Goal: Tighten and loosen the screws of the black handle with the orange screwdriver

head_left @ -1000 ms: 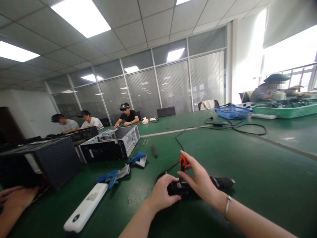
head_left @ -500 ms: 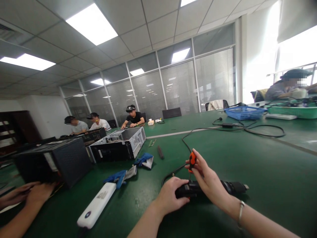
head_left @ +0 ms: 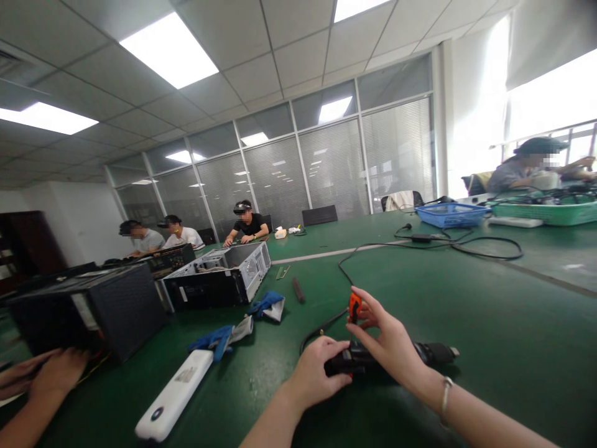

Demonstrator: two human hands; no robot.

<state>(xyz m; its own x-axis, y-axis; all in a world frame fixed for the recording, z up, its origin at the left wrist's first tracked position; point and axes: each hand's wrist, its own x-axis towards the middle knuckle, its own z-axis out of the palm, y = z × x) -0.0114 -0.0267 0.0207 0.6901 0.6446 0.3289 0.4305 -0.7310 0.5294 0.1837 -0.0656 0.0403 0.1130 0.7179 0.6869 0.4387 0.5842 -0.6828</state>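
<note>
In front of me on the green table [head_left: 466, 298] lies a long black device [head_left: 358, 357] with a cord at its far left end. My left hand [head_left: 311, 372] wraps round that end and holds it down, thumb in front and fingers behind. My right hand [head_left: 390, 339] is above the device's middle, pinching a screwdriver [head_left: 355, 306] by its orange and black handle. The screwdriver stands nearly upright over the device, just beside my left fingertips. Its tip is too hard to make out. A light connector-like end shows at the device's right.
A white oblong device [head_left: 175, 397] and blue-grey gloves [head_left: 221, 339] lie to the left. Beyond are a dark bar [head_left: 298, 290] and an opened computer case [head_left: 209, 292]. A co-worker's hands [head_left: 58, 376] are at a black case [head_left: 135, 314]. Blue [head_left: 452, 216] and green baskets [head_left: 545, 213] stand at right.
The whole view has shifted slightly. The screwdriver handle has turned in my right fingers. My left hand keeps its hold on the black device.
</note>
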